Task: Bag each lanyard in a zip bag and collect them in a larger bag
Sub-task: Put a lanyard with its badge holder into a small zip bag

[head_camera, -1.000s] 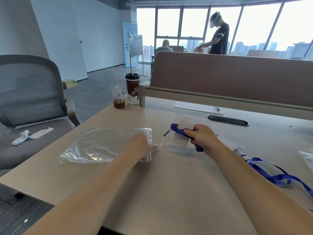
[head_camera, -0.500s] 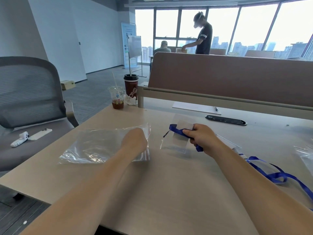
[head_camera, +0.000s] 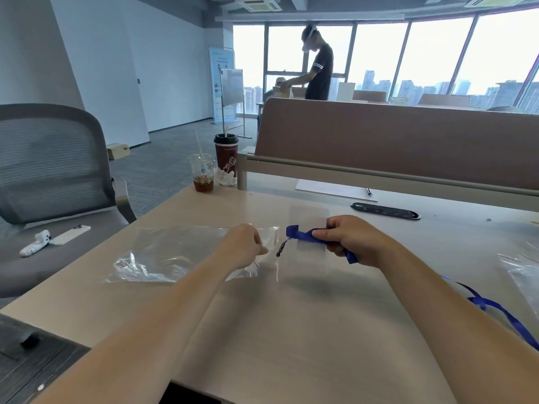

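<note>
A large clear zip bag [head_camera: 175, 253] lies flat on the wooden desk [head_camera: 291, 330], its red-lined mouth facing right. My left hand [head_camera: 243, 246] pinches the edge of that mouth and lifts it a little. Just to its right, my right hand [head_camera: 348, 239] grips a small clear zip bag [head_camera: 309, 243] with a folded blue lanyard [head_camera: 300, 235] in it; a black clip dangles from the lanyard's left end. Another blue lanyard [head_camera: 501, 313] trails over the desk at the far right, partly hidden by my right forearm.
Two drink cups [head_camera: 214, 167] stand at the desk's far left corner. A brown partition [head_camera: 393, 141] runs along the back, with white paper [head_camera: 335, 189], a pen and a black cable slot [head_camera: 385, 211] before it. More clear bags [head_camera: 522, 266] lie at right. A grey chair [head_camera: 52, 182] holds a phone.
My left hand has taken hold of the large bag's mouth and raised its edge. My right hand has kept the small bagged lanyard close beside that opening.
</note>
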The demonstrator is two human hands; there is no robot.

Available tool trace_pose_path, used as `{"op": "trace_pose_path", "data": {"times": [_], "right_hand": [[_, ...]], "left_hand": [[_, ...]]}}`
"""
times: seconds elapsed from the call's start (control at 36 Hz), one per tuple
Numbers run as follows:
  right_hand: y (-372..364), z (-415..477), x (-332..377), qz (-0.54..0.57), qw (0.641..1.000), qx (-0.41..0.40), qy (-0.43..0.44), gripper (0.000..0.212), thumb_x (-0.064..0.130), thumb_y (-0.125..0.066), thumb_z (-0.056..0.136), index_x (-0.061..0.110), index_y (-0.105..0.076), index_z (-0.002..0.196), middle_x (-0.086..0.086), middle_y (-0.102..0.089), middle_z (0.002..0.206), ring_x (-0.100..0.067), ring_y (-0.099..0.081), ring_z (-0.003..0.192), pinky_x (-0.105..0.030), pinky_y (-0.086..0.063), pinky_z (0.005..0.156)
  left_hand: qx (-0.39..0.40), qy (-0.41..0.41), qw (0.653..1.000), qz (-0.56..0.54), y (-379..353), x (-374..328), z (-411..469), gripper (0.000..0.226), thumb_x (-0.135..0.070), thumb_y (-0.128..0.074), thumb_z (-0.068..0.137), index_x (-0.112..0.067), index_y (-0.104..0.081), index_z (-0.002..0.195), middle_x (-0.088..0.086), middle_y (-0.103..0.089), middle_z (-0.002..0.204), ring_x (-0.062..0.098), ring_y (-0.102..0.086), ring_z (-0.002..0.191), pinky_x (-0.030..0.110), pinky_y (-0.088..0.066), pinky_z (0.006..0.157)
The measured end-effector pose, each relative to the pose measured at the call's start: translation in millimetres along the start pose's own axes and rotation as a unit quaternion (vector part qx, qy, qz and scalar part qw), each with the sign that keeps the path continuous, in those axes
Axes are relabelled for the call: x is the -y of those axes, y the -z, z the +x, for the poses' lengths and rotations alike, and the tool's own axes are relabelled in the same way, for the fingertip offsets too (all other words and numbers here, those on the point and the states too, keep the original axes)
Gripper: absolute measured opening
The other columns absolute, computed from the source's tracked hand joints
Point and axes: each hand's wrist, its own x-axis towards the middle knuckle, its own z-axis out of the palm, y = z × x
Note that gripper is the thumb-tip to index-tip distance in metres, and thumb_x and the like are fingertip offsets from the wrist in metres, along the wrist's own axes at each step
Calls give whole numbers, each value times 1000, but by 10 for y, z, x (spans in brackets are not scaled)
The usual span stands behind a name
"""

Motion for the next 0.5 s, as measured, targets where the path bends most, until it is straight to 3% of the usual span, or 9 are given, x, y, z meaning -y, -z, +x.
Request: {"op": "trace_pose_path", "data": {"times": [0.14,0.28,0.5], "right_hand": [[-27,-5,-35,-44,999,12,-14,21,22,-70,91,3,-63,85,-8,-52,62,-15,-38,49,-24,-34,46],[-87,33,-115,-63,997,28,-32,21,22,-70,92,4,-64,82,-10,-50,66,-15,-38,50,-27,-31,48],[-139,89,-172,-82,993,51,-62,24,23,-69,92,0,-65,86,-10,-51,67,-17,-38,54,-30,-30,51]], "left_hand": [[-1,-23,1000,-16,-62,25,-69,18,-27,-76,85,-16,-61,82,-2,-61,83,17,-56,79,29,-44,70],[19,-52,998,-34,-89,17,-90,20,-25,-75,85,-16,-58,80,-7,-54,76,9,-46,67,23,-35,60],[47,-74,995,-51,-83,6,-90,20,-24,-73,87,-17,-55,82,-5,-51,75,12,-41,64,23,-34,60]]}}
